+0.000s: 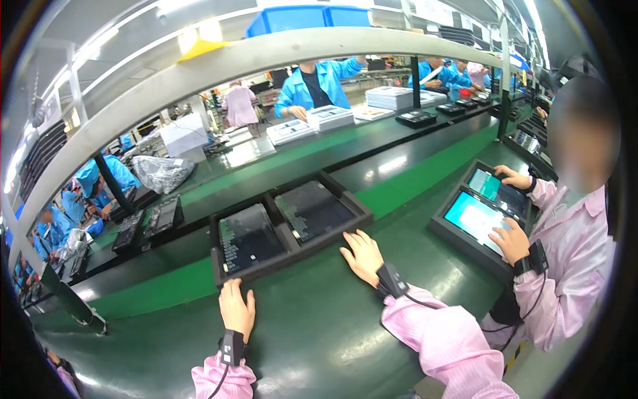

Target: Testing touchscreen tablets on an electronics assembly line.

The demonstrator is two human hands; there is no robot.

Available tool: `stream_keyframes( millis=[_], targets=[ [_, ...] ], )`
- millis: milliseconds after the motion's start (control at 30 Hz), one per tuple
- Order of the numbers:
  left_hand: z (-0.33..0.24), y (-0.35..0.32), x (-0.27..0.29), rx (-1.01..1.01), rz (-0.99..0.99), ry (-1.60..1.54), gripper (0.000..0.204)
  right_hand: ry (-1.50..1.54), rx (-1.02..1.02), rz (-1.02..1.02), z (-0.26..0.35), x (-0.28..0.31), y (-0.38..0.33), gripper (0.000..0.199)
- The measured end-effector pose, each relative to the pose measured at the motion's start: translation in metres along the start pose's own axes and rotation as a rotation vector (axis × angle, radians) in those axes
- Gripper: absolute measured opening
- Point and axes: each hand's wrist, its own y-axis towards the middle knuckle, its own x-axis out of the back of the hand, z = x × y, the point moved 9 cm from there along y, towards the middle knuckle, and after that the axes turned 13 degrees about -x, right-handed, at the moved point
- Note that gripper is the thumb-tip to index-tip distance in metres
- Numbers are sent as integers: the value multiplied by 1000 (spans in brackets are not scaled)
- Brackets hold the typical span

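Observation:
Two dark tablets lie side by side in a black tray (332, 233) on the green belt, the left tablet (249, 237) and the right tablet (314, 210), both with dim screens. My left hand (237, 309) rests flat at the tray's near left corner, fingers together, holding nothing. My right hand (362, 256) lies flat on the belt touching the tray's near right edge, fingers slightly spread. Both wrists wear black straps with cables over pink sleeves.
A person in pink at the right touches two lit tablets (488, 209) in another tray. Across the belt, people in blue coats handle white boxes (329, 118). A crumpled plastic bag (161, 173) and dark trays (143, 226) sit at the left. A curved white rail (266, 56) spans overhead.

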Motion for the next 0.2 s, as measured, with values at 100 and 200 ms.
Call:
stream_keyframes(
  millis=[100, 200],
  targets=[
    [11, 3, -15, 91, 11, -17, 46, -111, -60, 86, -17, -18, 4, 47],
    [15, -3, -20, 113, 50, -39, 48, -103, -56, 208, -13, -24, -2, 48]
  ],
)
